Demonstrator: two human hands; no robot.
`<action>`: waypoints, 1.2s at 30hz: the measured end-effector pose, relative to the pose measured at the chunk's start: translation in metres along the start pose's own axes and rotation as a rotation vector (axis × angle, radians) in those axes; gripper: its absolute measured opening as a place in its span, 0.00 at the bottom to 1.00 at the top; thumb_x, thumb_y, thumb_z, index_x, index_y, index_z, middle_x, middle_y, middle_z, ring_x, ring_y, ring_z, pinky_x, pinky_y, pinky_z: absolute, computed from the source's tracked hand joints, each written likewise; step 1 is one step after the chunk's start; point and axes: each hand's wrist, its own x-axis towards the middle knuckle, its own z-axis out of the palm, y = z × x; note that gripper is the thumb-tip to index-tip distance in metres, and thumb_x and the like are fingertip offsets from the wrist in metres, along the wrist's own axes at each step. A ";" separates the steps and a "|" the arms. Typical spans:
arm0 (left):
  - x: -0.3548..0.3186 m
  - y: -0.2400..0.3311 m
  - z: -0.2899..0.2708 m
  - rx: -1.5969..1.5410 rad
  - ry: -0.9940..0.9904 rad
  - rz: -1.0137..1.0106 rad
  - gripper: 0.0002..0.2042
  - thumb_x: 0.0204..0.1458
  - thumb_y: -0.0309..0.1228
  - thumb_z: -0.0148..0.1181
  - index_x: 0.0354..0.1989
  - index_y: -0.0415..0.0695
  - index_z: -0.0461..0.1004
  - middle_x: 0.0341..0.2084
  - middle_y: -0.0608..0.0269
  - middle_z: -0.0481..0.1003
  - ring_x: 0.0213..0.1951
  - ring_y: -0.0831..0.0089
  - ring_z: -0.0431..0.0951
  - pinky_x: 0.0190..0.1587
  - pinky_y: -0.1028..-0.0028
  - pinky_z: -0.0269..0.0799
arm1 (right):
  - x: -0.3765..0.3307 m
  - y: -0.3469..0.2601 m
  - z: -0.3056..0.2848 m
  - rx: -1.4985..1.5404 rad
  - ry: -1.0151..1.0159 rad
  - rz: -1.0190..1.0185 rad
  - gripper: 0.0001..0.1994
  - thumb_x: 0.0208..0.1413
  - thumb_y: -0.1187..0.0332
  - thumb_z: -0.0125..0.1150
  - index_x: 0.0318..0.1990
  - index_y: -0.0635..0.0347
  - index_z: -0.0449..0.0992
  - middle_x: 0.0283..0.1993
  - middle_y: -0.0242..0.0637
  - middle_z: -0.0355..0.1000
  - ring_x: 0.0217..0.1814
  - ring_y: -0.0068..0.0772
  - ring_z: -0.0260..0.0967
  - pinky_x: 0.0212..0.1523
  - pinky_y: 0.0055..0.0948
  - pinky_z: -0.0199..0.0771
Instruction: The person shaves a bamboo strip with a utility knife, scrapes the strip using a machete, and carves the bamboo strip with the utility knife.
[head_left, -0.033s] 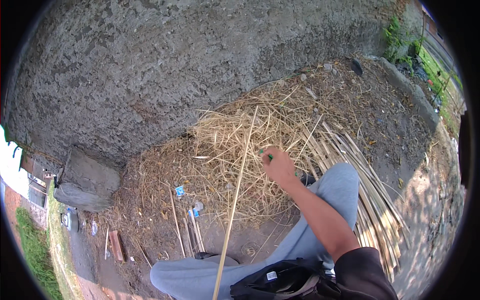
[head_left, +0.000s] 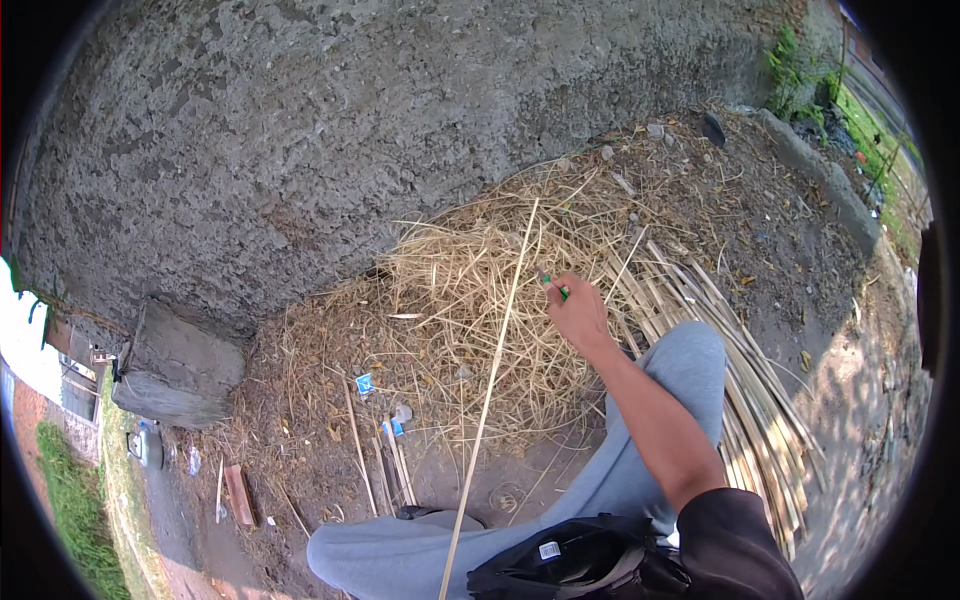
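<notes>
My right hand (head_left: 580,308) is closed round a small green-handled knife (head_left: 557,289), whose short thin blade points up and left. Just left of that hand, and apart from it, a long pale bamboo strip (head_left: 492,375) slants from the lower edge up over the shavings. The strip's lower end runs out of the picture, so whatever supports it is hidden. My left hand is not in the picture. Beneath the knife lies a heap of pale curled bamboo shavings (head_left: 450,275). Beside my right knee is a bundle of split bamboo strips (head_left: 745,410).
A rough grey wall (head_left: 300,130) rises behind the heap. To the left stands a concrete block (head_left: 180,365). Several short bamboo pieces (head_left: 357,445) and blue wrappers (head_left: 365,384) lie near my left leg. A reddish-brown slab (head_left: 239,495) and a grey container (head_left: 148,446) are farther left.
My right hand has moved up and to the right with the knife, whose blade now shows. The bamboo strip's upper end has shifted right and slightly up.
</notes>
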 end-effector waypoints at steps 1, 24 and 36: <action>-0.011 -0.018 -0.023 0.039 0.027 -0.035 0.13 0.65 0.39 0.50 0.34 0.46 0.75 0.14 0.77 0.65 0.16 0.86 0.60 0.19 0.81 0.54 | 0.001 -0.021 -0.008 0.045 0.013 -0.063 0.11 0.60 0.60 0.58 0.39 0.58 0.78 0.20 0.41 0.73 0.19 0.40 0.69 0.25 0.40 0.66; 0.048 0.093 0.047 0.131 0.120 0.267 0.11 0.63 0.38 0.54 0.34 0.45 0.73 0.16 0.76 0.65 0.18 0.87 0.61 0.20 0.80 0.55 | -0.091 -0.042 -0.002 0.361 -0.391 -0.365 0.13 0.58 0.59 0.62 0.40 0.60 0.75 0.24 0.38 0.74 0.19 0.31 0.63 0.24 0.32 0.64; 0.143 0.189 0.083 -0.146 -0.222 0.127 0.14 0.60 0.38 0.59 0.29 0.41 0.69 0.14 0.76 0.62 0.16 0.87 0.60 0.18 0.80 0.53 | -0.146 -0.049 0.004 0.337 -0.579 -0.566 0.10 0.57 0.66 0.65 0.39 0.63 0.76 0.43 0.43 0.80 0.35 0.39 0.81 0.29 0.28 0.78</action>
